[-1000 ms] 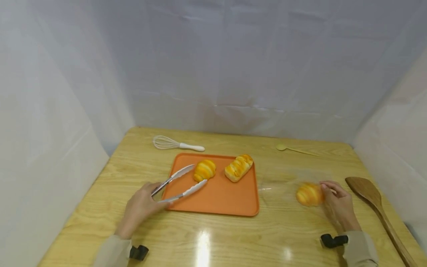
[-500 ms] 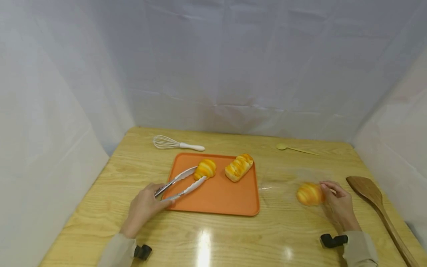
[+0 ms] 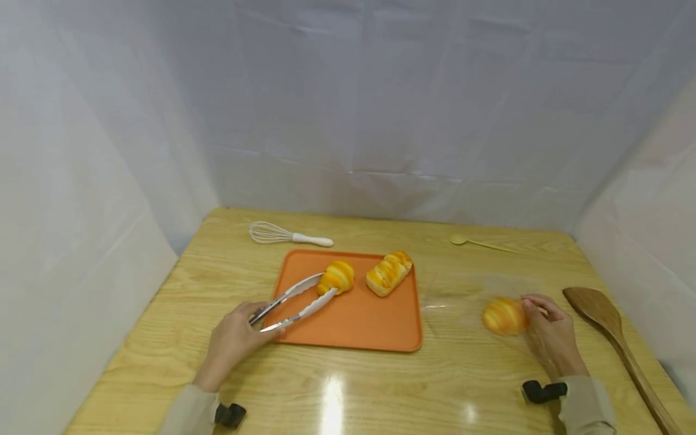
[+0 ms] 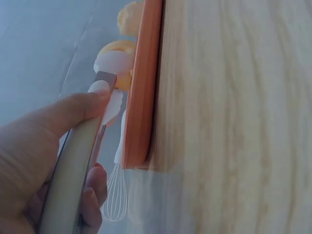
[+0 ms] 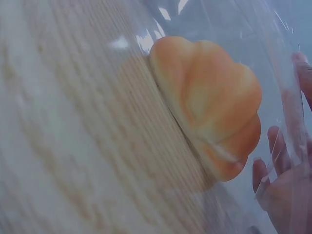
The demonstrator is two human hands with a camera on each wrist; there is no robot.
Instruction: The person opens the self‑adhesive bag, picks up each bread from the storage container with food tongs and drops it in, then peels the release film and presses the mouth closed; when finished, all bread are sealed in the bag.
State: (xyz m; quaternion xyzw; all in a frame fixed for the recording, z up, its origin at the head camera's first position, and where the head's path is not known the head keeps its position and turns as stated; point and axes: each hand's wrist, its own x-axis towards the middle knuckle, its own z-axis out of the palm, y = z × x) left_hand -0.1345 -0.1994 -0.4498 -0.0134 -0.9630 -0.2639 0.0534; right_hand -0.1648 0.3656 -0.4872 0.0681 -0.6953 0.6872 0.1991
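My left hand [image 3: 235, 338] grips metal tongs [image 3: 283, 297] with white scalloped tips, thumb on one arm and fingers round the other. The tips straddle a striped croissant-shaped bread [image 3: 336, 278] on the orange tray [image 3: 361, 329]. In the left wrist view the thumb [image 4: 80, 109] presses the upper arm of the tongs [image 4: 73, 170]. A loaf-shaped bread [image 3: 389, 273] lies on the tray's right side. My right hand [image 3: 553, 332] pinches the edge of a clear plastic bag [image 3: 451, 296]. Inside the bag another croissant-shaped bread [image 5: 209, 102] rests low over the table.
A white whisk [image 3: 288, 235] lies behind the tray. Back right is a small yellow spoon [image 3: 481, 243]. A long wooden spatula [image 3: 614, 329] lies at the right, beyond my right hand. White sheeting [image 3: 348, 121] encloses the back and sides of the wooden table [image 3: 391, 386].
The tongs have moved slightly right and their tips have closed in on the croissant-shaped bread, which has shifted a little right. My right hand and the bag have hardly moved.
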